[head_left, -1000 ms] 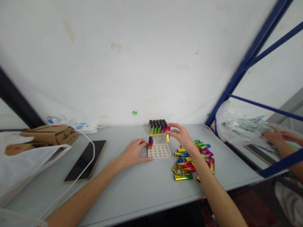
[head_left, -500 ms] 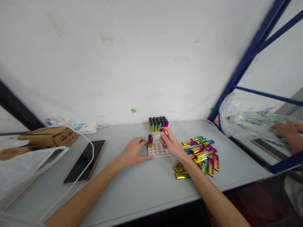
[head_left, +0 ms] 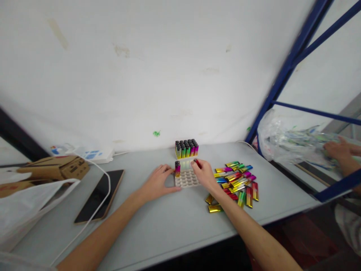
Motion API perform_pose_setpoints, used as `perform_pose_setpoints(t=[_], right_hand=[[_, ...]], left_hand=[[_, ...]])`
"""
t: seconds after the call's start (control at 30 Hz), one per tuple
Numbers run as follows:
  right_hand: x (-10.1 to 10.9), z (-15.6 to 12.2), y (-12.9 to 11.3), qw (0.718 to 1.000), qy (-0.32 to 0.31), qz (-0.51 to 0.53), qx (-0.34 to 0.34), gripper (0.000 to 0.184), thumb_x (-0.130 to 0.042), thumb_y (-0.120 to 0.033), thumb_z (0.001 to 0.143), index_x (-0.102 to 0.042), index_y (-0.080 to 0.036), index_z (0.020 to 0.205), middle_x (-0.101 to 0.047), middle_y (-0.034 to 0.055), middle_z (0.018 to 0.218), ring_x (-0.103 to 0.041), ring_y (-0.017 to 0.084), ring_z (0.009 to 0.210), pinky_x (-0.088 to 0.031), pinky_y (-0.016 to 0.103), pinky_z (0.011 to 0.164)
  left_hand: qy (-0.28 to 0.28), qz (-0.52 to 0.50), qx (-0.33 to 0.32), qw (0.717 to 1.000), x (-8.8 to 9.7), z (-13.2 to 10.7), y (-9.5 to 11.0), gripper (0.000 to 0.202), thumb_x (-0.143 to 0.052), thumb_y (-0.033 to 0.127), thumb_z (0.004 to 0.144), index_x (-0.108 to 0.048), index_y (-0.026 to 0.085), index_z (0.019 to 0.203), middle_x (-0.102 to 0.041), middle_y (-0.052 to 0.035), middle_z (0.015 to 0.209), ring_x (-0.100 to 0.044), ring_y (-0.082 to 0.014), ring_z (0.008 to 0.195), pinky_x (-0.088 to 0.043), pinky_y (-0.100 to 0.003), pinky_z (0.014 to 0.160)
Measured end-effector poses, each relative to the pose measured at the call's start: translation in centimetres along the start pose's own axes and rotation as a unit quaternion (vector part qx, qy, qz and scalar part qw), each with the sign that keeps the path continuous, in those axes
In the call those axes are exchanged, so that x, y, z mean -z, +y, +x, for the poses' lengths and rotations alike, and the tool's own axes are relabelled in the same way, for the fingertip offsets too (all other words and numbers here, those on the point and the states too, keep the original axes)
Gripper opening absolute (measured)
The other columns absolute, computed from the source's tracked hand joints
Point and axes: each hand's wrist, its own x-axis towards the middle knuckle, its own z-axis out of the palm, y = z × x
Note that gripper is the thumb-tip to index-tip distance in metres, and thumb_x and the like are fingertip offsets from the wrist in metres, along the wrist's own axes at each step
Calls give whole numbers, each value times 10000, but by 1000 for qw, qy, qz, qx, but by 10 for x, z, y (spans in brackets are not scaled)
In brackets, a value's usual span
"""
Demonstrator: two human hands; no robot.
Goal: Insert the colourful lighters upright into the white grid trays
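Observation:
A white tray (head_left: 186, 182) with rows of round holes lies on the grey table (head_left: 158, 222). One colourful lighter (head_left: 177, 168) stands upright in its far left corner. My left hand (head_left: 156, 183) rests flat against the tray's left side, fingers apart. My right hand (head_left: 204, 174) hovers over the tray's right part, fingers pinched on a lighter (head_left: 196, 163) with a red body. Behind the tray stands a second tray filled with lighters (head_left: 186, 148). A heap of loose shiny lighters (head_left: 236, 183) lies to the right.
A phone (head_left: 99, 195) with a white cable lies at the left, beside a cardboard box (head_left: 56, 168) and a white bag (head_left: 25, 205). A power strip (head_left: 90, 154) sits by the wall. Another person's hands (head_left: 340, 150) handle a clear plastic bag (head_left: 287, 143) behind the blue frame.
My right hand came from beside the full tray down to the holed tray with a lighter. The left hand stayed on the tray's side.

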Motion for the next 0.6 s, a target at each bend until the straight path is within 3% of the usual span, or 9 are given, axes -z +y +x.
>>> perform_pose_setpoints(t=[0.2,0.37,0.5,0.6], right_hand=[[3,-6,-10,995,-78,-30,62,359,-438,-522,1037,-525,-225,856,-571,-5,748,-529,179,705,-394,288,659],[5,-8,-9,972,-86,-134,175,366,-456,-487,1063,-547,-221,829,-637,66,906,-587,216,877,-439,325,815],[5,-8,-10,973,-126,-149,125,401,-463,-496,1073,-535,-224,787,-617,5,689,-554,174,633,-388,290,646],[4,-9,-11,975,-163,-105,105,361,-497,-462,1073,-566,-211,823,-694,14,729,-600,160,622,-395,270,634]], left_hand=[[-8,7,2,1000,-2,0,-1,655,-790,665,797,-682,181,1226,-636,-118,1188,-610,-325,1120,-495,-483,1034],[-2,8,0,1000,-2,0,-1,618,-801,655,790,-690,204,1199,-639,-104,1172,-614,-316,1108,-497,-464,1023],[5,9,-2,1000,-3,0,-1,626,-809,657,779,-692,214,1206,-644,-96,1166,-620,-312,1103,-497,-450,1021],[4,5,-6,1000,-3,0,-1,637,-806,653,787,-686,208,1227,-645,-97,1171,-621,-309,1104,-498,-451,1022]])
